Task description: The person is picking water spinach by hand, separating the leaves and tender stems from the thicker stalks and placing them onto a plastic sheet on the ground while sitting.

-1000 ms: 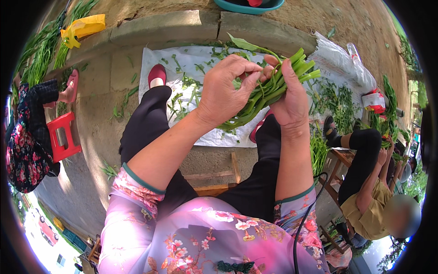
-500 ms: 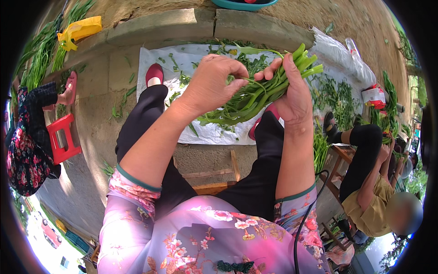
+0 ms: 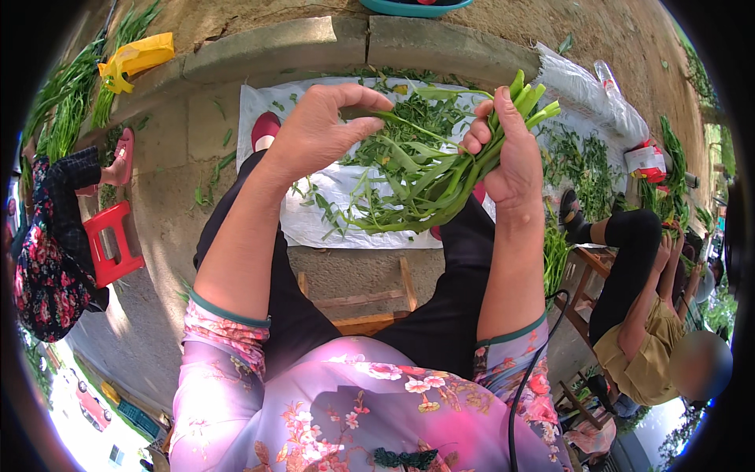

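My right hand (image 3: 513, 161) is wrapped round a bunch of leafy green stems, which look like water spinach (image 3: 452, 193). The thick cut ends stick up past the thumb, while the leaves hang down to the left. To the left of the bunch, my left hand (image 3: 318, 134) pinches the tip of one long thin leaf (image 3: 409, 126) between thumb and forefinger. That leaf is drawn out from the bunch and still joined to it. Under both hands lies a white plastic sheet (image 3: 314, 224) strewn with loose green leaves.
A concrete kerb (image 3: 259, 51) runs behind the sheet, with a teal basin (image 3: 417, 8) beyond it. At left are a red stool (image 3: 114, 244), a yellow bag (image 3: 138, 59), long greens (image 3: 67, 118) and a seated person. Another person (image 3: 641, 338) sits at right, near a red-and-white packet (image 3: 646, 163).
My left hand has moved left and slightly up, away from the bunch, pulling a leaf out straight. The right hand keeps its hold almost in place, and the hanging leaves have spread.
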{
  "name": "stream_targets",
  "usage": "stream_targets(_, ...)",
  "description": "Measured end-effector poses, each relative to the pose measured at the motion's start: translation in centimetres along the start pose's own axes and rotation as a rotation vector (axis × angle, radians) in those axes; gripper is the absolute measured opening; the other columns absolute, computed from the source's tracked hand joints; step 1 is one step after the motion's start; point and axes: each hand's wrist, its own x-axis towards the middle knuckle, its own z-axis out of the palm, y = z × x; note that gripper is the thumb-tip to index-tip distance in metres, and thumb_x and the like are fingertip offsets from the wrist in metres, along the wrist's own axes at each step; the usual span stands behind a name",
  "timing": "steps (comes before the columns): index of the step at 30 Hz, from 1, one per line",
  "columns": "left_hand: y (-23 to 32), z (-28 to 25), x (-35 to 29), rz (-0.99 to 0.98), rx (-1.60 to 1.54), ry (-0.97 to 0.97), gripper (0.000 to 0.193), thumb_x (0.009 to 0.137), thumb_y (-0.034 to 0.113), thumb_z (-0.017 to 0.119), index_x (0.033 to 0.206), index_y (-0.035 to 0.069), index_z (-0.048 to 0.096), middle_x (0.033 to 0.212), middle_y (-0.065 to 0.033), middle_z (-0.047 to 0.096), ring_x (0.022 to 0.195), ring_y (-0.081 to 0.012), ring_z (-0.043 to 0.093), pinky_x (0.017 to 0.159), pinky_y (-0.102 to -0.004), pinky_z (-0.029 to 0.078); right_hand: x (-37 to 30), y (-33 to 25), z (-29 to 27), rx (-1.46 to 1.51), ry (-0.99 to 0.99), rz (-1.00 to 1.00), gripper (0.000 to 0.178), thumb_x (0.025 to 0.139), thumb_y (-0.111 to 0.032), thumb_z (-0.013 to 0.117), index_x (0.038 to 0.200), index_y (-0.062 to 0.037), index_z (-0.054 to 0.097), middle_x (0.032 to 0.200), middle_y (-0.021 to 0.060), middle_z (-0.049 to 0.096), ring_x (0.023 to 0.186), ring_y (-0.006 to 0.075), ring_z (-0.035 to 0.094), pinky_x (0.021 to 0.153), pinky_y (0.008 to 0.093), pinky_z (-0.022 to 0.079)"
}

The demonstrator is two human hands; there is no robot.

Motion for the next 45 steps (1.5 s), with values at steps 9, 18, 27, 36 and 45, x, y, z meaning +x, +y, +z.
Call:
stream_targets(9, -1.3, -1.0, -0.5, -0.039, 0.006, -0.015, 0.019, 0.086, 0.013, 0.064, 0.100, 0.001, 0.069, 0.086, -0.0042, 0.065, 0.077, -0.0077, 0.056, 0.071, -0.0252, 0.046, 0.0, -0.3, -0.1, -0.002, 0.045, 0.037, 0.038, 0.089, -0.038, 0.063, 0.083, -0.0021, 0.054, 0.060, 0.0035, 0.048, 0.051, 0.0145, 0.048, 0.048, 0.0257, 0.040)
stream_targets(18, -1.5, -0.9, -0.4, -0.094, 0.040, 0.015, 0.019, 0.088, 0.014, 0.063, 0.097, -0.002, 0.068, 0.080, -0.0042, 0.066, 0.075, -0.0091, 0.059, 0.070, -0.0258, 0.047, 0.0, -0.4, -0.1, -0.006, 0.049, 0.027, 0.037, 0.089, -0.038, 0.063, 0.083, -0.0019, 0.054, 0.060, 0.0035, 0.047, 0.051, 0.0136, 0.047, 0.047, 0.0248, 0.039)
stream_targets(27, -2.2, -0.3, -0.1, -0.160, -0.030, 0.066, 0.017, 0.090, 0.008, 0.057, 0.102, -0.003, 0.064, 0.088, -0.0038, 0.066, 0.081, -0.0088, 0.062, 0.072, -0.0226, 0.049, 0.1, -0.4, -0.2, 0.014, 0.042, -0.002, 0.036, 0.089, -0.035, 0.064, 0.082, -0.0013, 0.054, 0.061, 0.0041, 0.048, 0.051, 0.0127, 0.045, 0.046, 0.0243, 0.039)
stream_targets(36, -1.7, 0.5, 0.1, -0.233, -0.094, 0.185, 0.014, 0.090, 0.007, 0.056, 0.098, -0.002, 0.064, 0.086, -0.0044, 0.065, 0.080, -0.0089, 0.062, 0.072, -0.0223, 0.049, -0.1, -0.5, -0.2, 0.006, 0.035, 0.025, 0.035, 0.089, -0.034, 0.064, 0.083, -0.0015, 0.055, 0.061, 0.0038, 0.047, 0.050, 0.0126, 0.045, 0.046, 0.0242, 0.038)
stream_targets(45, -1.6, 1.0, 0.3, -0.340, -0.328, 0.284, 0.013, 0.090, 0.005, 0.057, 0.095, -0.002, 0.065, 0.082, -0.0055, 0.065, 0.074, -0.0095, 0.059, 0.070, -0.0223, 0.049, -0.1, -0.3, 0.3, 0.003, 0.038, 0.017, 0.035, 0.089, -0.035, 0.064, 0.082, -0.0016, 0.055, 0.059, 0.0032, 0.046, 0.049, 0.0128, 0.044, 0.046, 0.0243, 0.037)
